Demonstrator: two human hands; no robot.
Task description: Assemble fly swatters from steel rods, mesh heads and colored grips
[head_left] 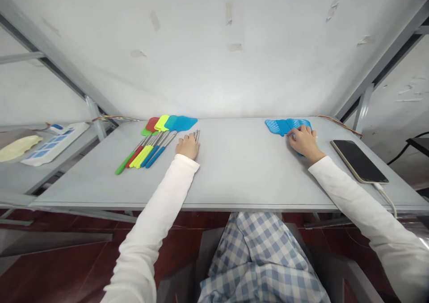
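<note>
My left hand (188,146) is closed on the table over a few thin metal rods (198,135), whose tips poke out past the fingers; the rest of them is hidden. To its left lie several telescopic fly swatters (152,147) side by side, with green, red, yellow and blue handles, metal shafts and flat coloured heads at the back. On the right, my right hand (304,143) pinches at the edge of blue perforated swatter heads (278,126), which lie overlapping near the wall. Part of the blue plastic is covered by that hand.
A phone (360,161) with a white charging cable (385,195) lies on the right of the grey table (241,173). Beyond the left frame post are a white power strip (55,144) and a pale yellow object (19,147). A white wall (214,79) stands behind.
</note>
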